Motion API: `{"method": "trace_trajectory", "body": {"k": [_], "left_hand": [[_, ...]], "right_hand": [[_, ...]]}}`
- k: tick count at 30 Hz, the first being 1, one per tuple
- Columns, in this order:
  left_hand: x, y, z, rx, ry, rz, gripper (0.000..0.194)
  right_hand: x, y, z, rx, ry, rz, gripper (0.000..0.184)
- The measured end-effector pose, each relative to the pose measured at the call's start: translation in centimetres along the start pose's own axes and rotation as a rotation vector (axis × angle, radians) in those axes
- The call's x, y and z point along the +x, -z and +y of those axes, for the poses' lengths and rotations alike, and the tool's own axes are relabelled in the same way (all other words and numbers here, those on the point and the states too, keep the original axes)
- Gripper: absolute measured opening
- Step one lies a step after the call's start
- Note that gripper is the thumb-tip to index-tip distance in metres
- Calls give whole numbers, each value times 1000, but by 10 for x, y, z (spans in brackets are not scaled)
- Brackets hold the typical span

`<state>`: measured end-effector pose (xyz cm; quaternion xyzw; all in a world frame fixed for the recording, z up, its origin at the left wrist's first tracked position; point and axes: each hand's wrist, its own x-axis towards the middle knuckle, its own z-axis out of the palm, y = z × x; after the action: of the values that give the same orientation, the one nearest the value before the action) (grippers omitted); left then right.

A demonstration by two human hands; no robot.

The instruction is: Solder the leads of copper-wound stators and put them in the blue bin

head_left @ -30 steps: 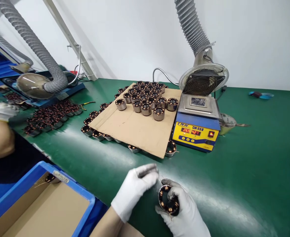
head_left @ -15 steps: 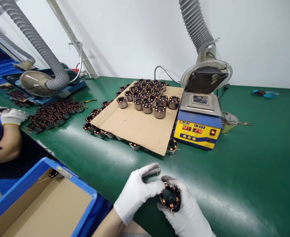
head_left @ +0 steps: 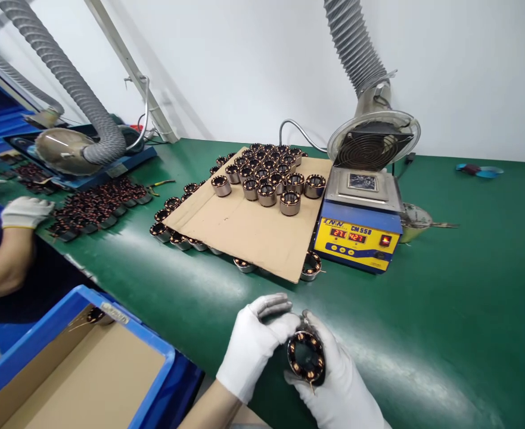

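- Fingers (head_left: 334, 357) of my right hand (head_left: 340, 387) are wrapped round a small wound coil ring (head_left: 307, 359), clamped on its outer wall, with the open face tilted up toward me.
- Left hand (head_left: 255, 345) comes in from the side; its thumb and forefinger are pinched together at the ring's top edge, touching it, seemingly on a fine wire end, though that is too small for me to tell.
- Stray wire tails poke out below the ring; I judge a careless tug could snap or bend one, or scrape the copper windings.
- The ring hangs just above the green bench (head_left: 445, 310), near its front edge, so a slipped grip could send it rolling off toward me.
- Just ahead lies a cardboard sheet (head_left: 248, 232) loaded with more rings, some tucked under its rim; a wide sweep forward would knock them.
- The yellow-and-blue heater unit (head_left: 356, 235) sits ahead to the right, probably hot, so I would keep clear.
- Open bench lies to the right; the blue crate (head_left: 110, 325) and another person's gloved hand (head_left: 25, 211) crowd the left.
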<state>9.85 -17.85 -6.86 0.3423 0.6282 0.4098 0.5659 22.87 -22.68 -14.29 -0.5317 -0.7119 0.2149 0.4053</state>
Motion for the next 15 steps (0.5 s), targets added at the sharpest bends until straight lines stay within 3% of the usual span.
{"method": "trace_trajectory", "body": {"k": [4,6,9,12,15], "left_hand": [[2,-5,0,-40,68,-156,21],[7,-6,1,-104,96,-172,18],[17,1,3,-267,67,-116,26],[19,17,5,-359,-26,26,34],[11,39,-3,-89,-39,93,35]], "right_hand": [[-1,0,-1,4,-3,-12,79],[-1,0,0,-4,-22,-22,79],[-1,1,4,-31,-21,-35,80],[-3,1,7,-64,21,-31,85],[-6,-1,5,-69,12,24,77]]}}
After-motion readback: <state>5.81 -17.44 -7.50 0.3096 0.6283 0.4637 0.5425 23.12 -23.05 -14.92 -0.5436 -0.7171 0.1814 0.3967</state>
